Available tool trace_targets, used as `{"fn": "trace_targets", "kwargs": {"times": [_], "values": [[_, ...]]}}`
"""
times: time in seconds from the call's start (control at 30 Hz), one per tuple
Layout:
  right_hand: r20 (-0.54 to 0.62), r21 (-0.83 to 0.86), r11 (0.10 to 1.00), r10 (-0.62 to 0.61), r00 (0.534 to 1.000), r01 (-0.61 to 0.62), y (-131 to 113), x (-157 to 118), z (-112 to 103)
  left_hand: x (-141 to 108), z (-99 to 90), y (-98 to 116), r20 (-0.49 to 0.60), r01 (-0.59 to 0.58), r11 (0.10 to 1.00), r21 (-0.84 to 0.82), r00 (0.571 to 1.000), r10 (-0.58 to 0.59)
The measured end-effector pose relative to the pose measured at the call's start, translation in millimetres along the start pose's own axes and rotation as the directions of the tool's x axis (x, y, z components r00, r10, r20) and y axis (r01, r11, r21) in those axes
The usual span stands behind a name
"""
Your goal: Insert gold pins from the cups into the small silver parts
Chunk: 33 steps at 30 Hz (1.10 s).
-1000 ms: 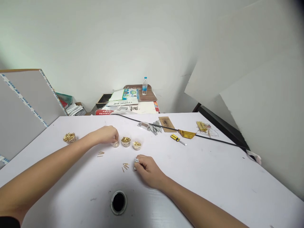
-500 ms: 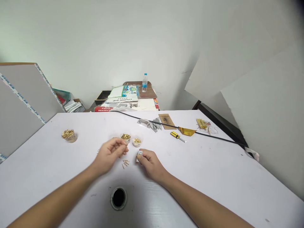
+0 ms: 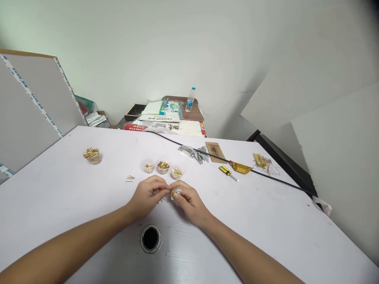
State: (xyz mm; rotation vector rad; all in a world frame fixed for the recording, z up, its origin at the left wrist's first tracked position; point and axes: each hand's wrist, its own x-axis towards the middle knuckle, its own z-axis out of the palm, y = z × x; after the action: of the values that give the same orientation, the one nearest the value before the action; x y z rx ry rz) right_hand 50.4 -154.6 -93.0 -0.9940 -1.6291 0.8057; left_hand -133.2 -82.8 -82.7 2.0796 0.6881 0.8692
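My right hand (image 3: 188, 201) is closed round a small white piece (image 3: 175, 193), of which only part shows between thumb and fingers. Its fingertips meet those of my left hand (image 3: 151, 193), which is pinched; anything between the left fingertips is too small to make out. Just beyond my hands stand three small clear cups of brass-coloured parts: a left cup (image 3: 149, 168), a middle cup (image 3: 163, 167) and a right cup (image 3: 176, 173). Some thin pins (image 3: 161, 200) lie partly hidden under my left hand, and several more pins (image 3: 130, 178) lie to its left.
A fuller cup of brass pins (image 3: 92, 156) stands at the left. A yellow-black screwdriver (image 3: 229, 173), brown card (image 3: 215, 152), black cable (image 3: 278, 179) and bagged yellow parts (image 3: 261, 161) lie to the right. Near me is a round hole (image 3: 151, 238) in the white table (image 3: 59, 189).
My left hand has moved right to meet my right hand at the white piece. The left cup and the pins left of my hand are now uncovered. The view has shifted slightly.
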Motion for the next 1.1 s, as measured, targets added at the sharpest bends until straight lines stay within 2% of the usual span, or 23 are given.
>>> {"fn": "trace_targets", "kwargs": {"times": [0.1, 0.2, 0.3, 0.37, 0.47, 0.83, 0.9, 1.1], "values": [[-0.015, -0.048, 0.999, 0.022, 1.000, -0.023, 3, -1, 2, 0, -2.7, -1, 0.033, -0.168, 0.975, 0.148, 0.986, 0.165], [-0.019, -0.096, 0.995, 0.025, 1.000, -0.026, 6, -2, 3, 4, -8.2, 1, 0.199, -0.374, 0.845, 0.383, 0.926, 0.319], [0.009, -0.145, 0.989, 0.022, 1.000, -0.020, 7, -3, 5, 8, -12.7, 5, 0.394, -0.498, 0.631, 0.595, 0.865, 0.311], [0.029, -0.181, 0.983, 0.020, 0.999, -0.014, 6, -3, 6, 9, -14.0, 8, 0.470, -0.535, 0.497, 0.683, 0.843, 0.261], [0.048, -0.231, 0.973, 0.001, 0.999, 0.010, 4, -3, 8, 8, -14.2, 10, 0.524, -0.564, 0.394, 0.726, 0.824, 0.216], [0.070, -0.192, 0.980, -0.033, 0.997, 0.046, 3, -2, 7, 7, -14.7, 0, 0.540, -0.616, 0.425, 0.663, 0.787, 0.298], [0.065, -0.206, 0.978, -0.025, 0.998, 0.038, 4, -3, 7, 7, -14.3, 1, 0.553, -0.624, 0.406, 0.668, 0.781, 0.290], [0.069, -0.248, 0.967, -0.045, 0.997, 0.061, 3, -4, 9, 6, -13.0, 8, 0.556, -0.599, 0.319, 0.734, 0.801, 0.222]]}}
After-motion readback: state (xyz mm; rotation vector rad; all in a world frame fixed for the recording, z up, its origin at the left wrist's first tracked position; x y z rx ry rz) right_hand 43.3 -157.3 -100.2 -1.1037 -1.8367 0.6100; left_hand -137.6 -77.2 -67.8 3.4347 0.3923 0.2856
